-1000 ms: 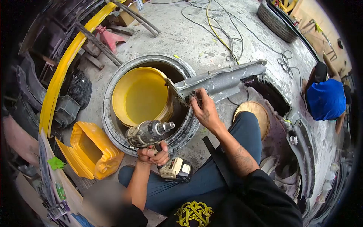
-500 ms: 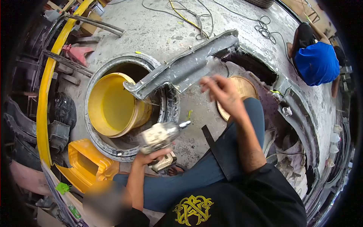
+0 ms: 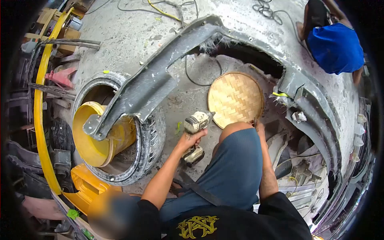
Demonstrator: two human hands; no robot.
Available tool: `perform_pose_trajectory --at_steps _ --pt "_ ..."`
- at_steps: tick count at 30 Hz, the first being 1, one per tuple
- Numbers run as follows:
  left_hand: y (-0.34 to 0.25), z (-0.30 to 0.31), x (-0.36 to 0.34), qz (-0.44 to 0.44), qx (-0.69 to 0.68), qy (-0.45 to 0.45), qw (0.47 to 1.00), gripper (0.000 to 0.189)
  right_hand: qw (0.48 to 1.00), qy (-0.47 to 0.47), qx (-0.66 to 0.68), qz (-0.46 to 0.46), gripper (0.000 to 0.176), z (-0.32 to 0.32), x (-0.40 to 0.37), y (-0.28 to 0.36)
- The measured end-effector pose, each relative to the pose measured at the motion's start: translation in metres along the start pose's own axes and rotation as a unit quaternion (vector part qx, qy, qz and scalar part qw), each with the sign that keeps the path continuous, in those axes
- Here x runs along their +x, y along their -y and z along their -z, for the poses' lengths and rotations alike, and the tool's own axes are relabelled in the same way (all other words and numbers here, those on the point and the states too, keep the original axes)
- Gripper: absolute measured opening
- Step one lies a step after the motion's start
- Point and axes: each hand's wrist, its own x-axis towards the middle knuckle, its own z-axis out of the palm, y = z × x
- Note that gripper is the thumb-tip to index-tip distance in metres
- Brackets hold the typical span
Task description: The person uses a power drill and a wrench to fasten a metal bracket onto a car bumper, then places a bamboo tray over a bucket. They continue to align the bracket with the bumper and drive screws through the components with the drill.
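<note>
My left hand (image 3: 191, 139) is wrapped around the grip of a cream and black cordless drill (image 3: 197, 122), whose nose points right toward a round woven bamboo tray (image 3: 236, 96). At the tray's lower right edge, beyond my raised knee, is my right hand (image 3: 260, 128); the knee and the angle hide most of its fingers. A long grey plastic bumper (image 3: 150, 92) with ragged fibrous edges arches across in front of me. Its left end lies over a yellow bucket (image 3: 90, 148) tilted inside a tyre (image 3: 154, 140). The bumper's right side curves down past my right arm.
A person in a blue top (image 3: 335, 48) crouches at the upper right. Cables (image 3: 170, 14) lie on the floor at the top. At the left are a long yellow strip (image 3: 41, 116), a red stand (image 3: 62, 77) and a yellow plastic piece (image 3: 86, 180). Broken parts (image 3: 306, 170) lie at the right.
My right hand has dropped from mid-air to beside the tray and my knee. My left hand has moved up and right with the drill. The view has shifted, showing the tray more fully.
</note>
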Motion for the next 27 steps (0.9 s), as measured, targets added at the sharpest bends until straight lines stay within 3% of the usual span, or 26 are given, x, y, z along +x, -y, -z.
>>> perform_pose_trajectory --at_steps 2,3,4,7,9,10,13,15,17,18,20,21,24,26,27 --pt "0.000 -0.001 0.004 0.004 -0.040 -0.006 0.999 0.027 0.992 0.027 0.122 0.003 0.024 -0.023 0.005 -0.027" --pt "0.000 0.003 0.005 0.001 -0.050 0.003 0.999 0.027 0.990 0.113 0.086 -0.006 0.016 -0.041 0.012 -0.052" --pt "0.001 0.006 0.001 0.000 -0.063 0.014 0.998 0.026 0.989 0.125 0.082 -0.012 0.016 -0.054 0.008 -0.056" --pt "-0.003 0.024 -0.032 -0.001 -0.031 -0.003 1.000 0.031 0.959 0.244 0.086 0.116 0.020 -0.100 -0.009 -0.050" --pt "0.005 0.042 -0.057 -0.009 0.048 -0.022 0.999 0.041 0.934 0.269 -0.020 0.234 0.026 -0.109 -0.018 -0.017" --pt "0.016 0.050 -0.073 -0.011 0.104 -0.033 0.994 0.046 0.929 0.298 -0.042 0.216 0.030 -0.118 -0.021 -0.010" --pt "0.056 0.063 -0.115 -0.080 0.093 0.011 0.992 0.055 0.922 0.279 -0.093 0.252 0.026 -0.140 -0.027 -0.009" --pt "0.072 0.056 -0.137 -0.108 -0.009 0.038 0.993 0.058 0.925 0.267 -0.116 0.245 0.016 -0.147 -0.029 0.004" --pt "0.140 0.055 -0.133 -0.205 0.180 -0.045 0.961 0.072 0.920 0.276 -0.127 0.246 0.014 -0.153 -0.027 0.004" --pt "0.171 0.051 -0.127 -0.132 0.281 -0.056 0.949 0.085 0.920 0.276 -0.144 0.239 0.013 -0.158 -0.025 0.004" --pt "0.132 0.037 -0.119 -0.050 0.174 -0.016 0.983 0.066 0.916 0.269 -0.151 0.255 0.012 -0.164 -0.023 -0.001" --pt "0.118 0.031 -0.114 -0.038 0.209 -0.031 0.977 0.064 0.912 0.254 -0.141 0.290 0.012 -0.167 -0.022 -0.008" --pt "0.159 0.024 -0.082 -0.092 0.238 -0.074 0.964 0.065 0.902 0.229 -0.143 0.338 0.014 -0.137 -0.016 0.007" --pt "0.170 0.023 -0.071 -0.078 0.256 -0.068 0.961 0.065 0.918 0.281 -0.133 0.246 0.016 -0.127 -0.012 0.018" --pt "0.170 0.021 -0.070 -0.052 0.270 -0.070 0.959 0.065 0.944 0.233 -0.120 0.202 0.017 -0.128 -0.007 0.007"
